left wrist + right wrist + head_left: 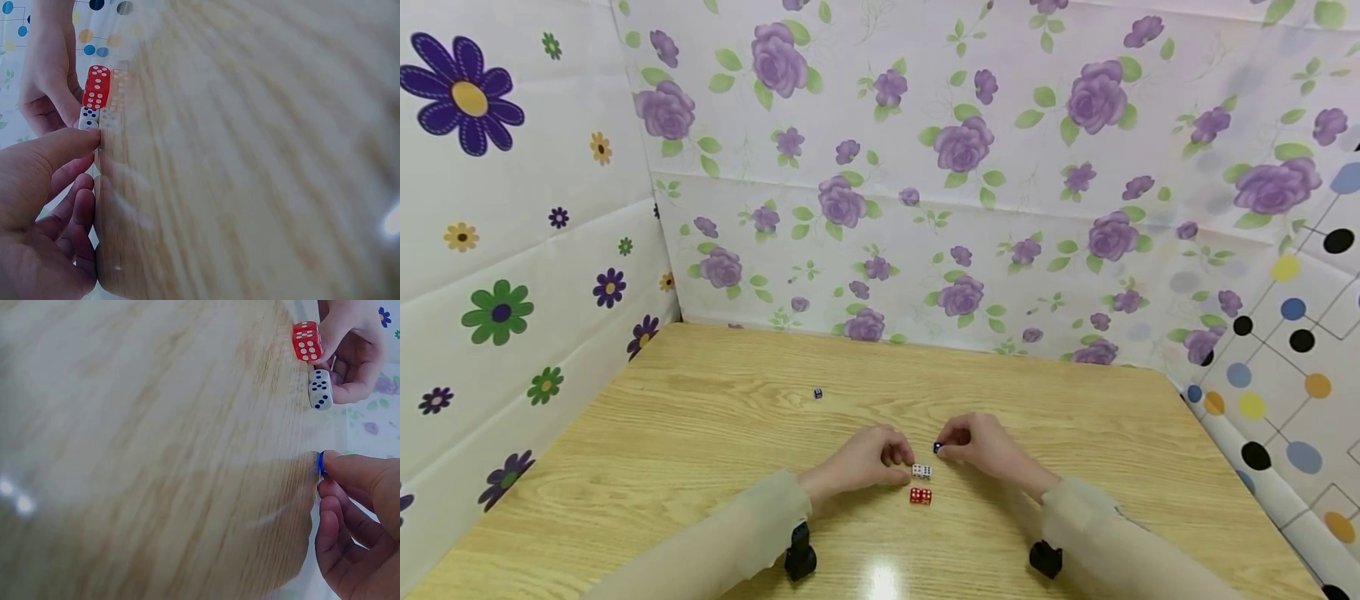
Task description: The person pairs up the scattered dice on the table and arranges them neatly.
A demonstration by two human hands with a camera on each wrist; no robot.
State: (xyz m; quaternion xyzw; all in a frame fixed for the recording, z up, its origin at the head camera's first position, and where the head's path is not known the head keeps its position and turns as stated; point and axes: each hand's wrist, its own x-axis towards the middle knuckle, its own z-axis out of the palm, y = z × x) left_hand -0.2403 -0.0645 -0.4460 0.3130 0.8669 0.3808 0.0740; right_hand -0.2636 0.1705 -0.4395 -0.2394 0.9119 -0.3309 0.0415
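Note:
A pair of white dice (921, 472) with dark pips sits side by side on the table, and a pair of red dice (921, 497) lies just nearer to me. My right hand (988, 447) pinches a blue die (937, 447) between thumb and fingertips, low at the tabletop and a little beyond the white pair. Close by on the left, my left hand (867, 457) has loosely bent fingers, with a gap between thumb and forefinger. Its thumb tip is beside the white dice; whether it touches them I cannot tell. In the right wrist view, the thumb covers most of the blue die (322, 462).
Another dark blue die (818, 393) lies farther back, left of centre. The wood-grain table (737, 433) meets a flowered cloth wall (880, 250) at its back edge, with patterned cloth on both sides. Black wrist cameras (801, 554) hang beneath the sleeves.

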